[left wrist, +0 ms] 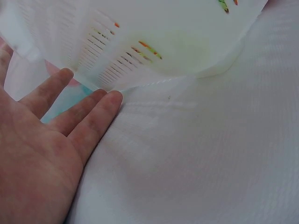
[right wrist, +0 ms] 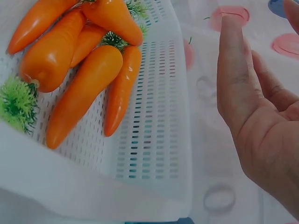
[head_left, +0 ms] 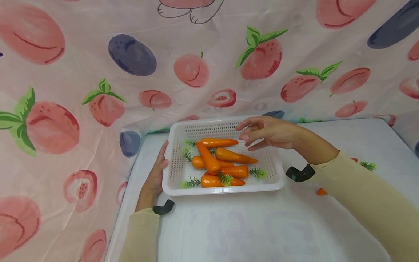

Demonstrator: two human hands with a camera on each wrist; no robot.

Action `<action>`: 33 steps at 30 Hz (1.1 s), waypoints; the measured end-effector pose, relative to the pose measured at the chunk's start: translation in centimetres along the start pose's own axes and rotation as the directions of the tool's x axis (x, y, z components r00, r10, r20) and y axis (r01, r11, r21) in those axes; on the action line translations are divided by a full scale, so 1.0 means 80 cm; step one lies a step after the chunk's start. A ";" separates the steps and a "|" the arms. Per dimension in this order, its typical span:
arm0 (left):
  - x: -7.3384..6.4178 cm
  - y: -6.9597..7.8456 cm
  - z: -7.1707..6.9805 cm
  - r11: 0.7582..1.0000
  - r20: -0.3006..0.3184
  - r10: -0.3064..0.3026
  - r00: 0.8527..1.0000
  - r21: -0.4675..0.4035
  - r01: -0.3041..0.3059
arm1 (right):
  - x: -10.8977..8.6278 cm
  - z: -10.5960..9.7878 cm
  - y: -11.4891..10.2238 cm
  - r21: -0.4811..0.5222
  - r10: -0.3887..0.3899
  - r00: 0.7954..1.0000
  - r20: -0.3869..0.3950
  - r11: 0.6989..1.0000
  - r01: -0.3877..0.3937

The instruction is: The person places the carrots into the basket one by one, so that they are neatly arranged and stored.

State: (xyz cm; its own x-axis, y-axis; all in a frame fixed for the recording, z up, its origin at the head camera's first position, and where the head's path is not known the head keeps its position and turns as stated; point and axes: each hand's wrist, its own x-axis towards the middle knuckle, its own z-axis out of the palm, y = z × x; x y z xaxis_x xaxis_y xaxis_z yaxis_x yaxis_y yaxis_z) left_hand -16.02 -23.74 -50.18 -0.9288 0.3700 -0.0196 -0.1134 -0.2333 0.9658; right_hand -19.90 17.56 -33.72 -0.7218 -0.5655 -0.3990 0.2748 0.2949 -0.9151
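A white plastic basket (head_left: 226,191) with slotted walls holds several orange carrots (head_left: 236,156) with green leafy tops, piled loosely on its floor. Against the basket's left side rests my left hand (head_left: 157,174), fingers extended; in the left wrist view, its fingertips (left wrist: 114,97) are right at the lower edge of the wall. My right hand (head_left: 270,133) hovers over the basket's back right corner, fingers spread and slightly bent, with nothing in them. The right wrist view shows that hand (right wrist: 261,112) beside the rim, apart from the carrots (right wrist: 86,93).
On the white table (head_left: 262,225), partly hidden by the right forearm, lie more orange pieces (head_left: 322,191) and a green leafy top (head_left: 368,166). A fruit-print cloth (head_left: 203,36) hangs behind the table and along its left side.
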 end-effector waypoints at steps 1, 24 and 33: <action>0.000 0.000 0.000 1.000 -0.001 -0.001 1.000 0.000 0.001 | -0.001 -0.001 0.000 -0.001 0.003 1.000 -0.002 1.000 -0.003; -0.001 0.001 0.001 1.000 -0.013 -0.006 1.000 0.011 0.006 | -0.078 -0.086 0.023 -0.213 -0.008 0.996 -0.092 0.977 -0.012; -0.002 0.001 0.001 1.000 -0.005 -0.008 1.000 0.004 0.008 | -0.117 -0.146 0.061 -0.320 -0.007 0.998 -0.065 0.947 -0.014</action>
State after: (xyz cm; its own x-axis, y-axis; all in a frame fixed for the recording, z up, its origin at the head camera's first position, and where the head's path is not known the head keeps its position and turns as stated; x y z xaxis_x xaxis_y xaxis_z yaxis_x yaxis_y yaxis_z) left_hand -15.86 -23.73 -50.04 -0.9298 0.3669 -0.0285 -0.1191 -0.2267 0.9667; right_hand -19.21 33.33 -33.80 -0.7632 -0.5166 -0.3882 0.0676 0.5337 -0.8430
